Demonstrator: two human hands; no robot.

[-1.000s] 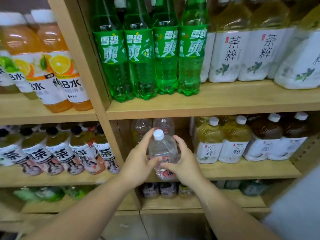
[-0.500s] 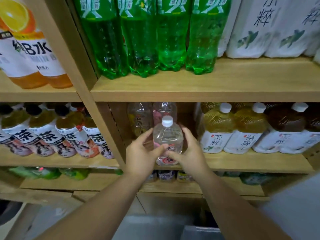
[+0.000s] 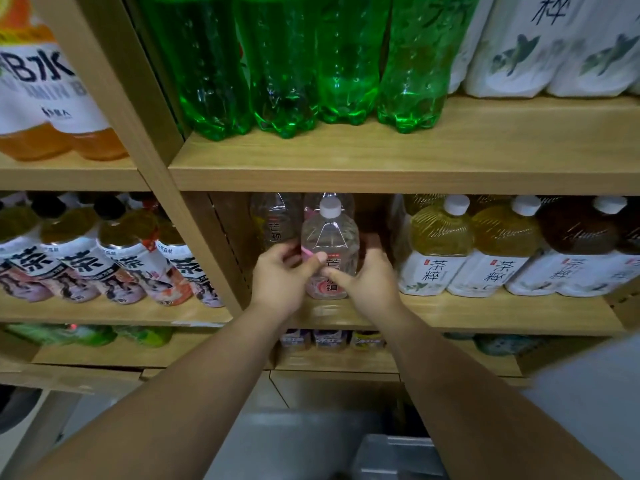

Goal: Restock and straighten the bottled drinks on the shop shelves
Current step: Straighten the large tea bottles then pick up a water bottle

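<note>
A clear bottle with a white cap and pink label [image 3: 330, 237] stands upright on the middle wooden shelf [image 3: 450, 315], near its front edge. My left hand [image 3: 282, 278] grips its left side and my right hand [image 3: 367, 278] grips its right side, thumbs across the label. Behind it stand two more clear bottles [image 3: 275, 220] of the same kind, the right one mostly hidden.
Yellow and brown tea bottles [image 3: 436, 247] stand close on the right. Green soda bottles [image 3: 346, 64] fill the shelf above. A wooden upright [image 3: 211, 244] rises on the left, with more tea bottles [image 3: 128, 261] beyond. A grey bin [image 3: 394, 455] sits below.
Both hands have carried the clear bottle forward and set it down onto the middle shelf. The camera has moved closer and tilted down.
</note>
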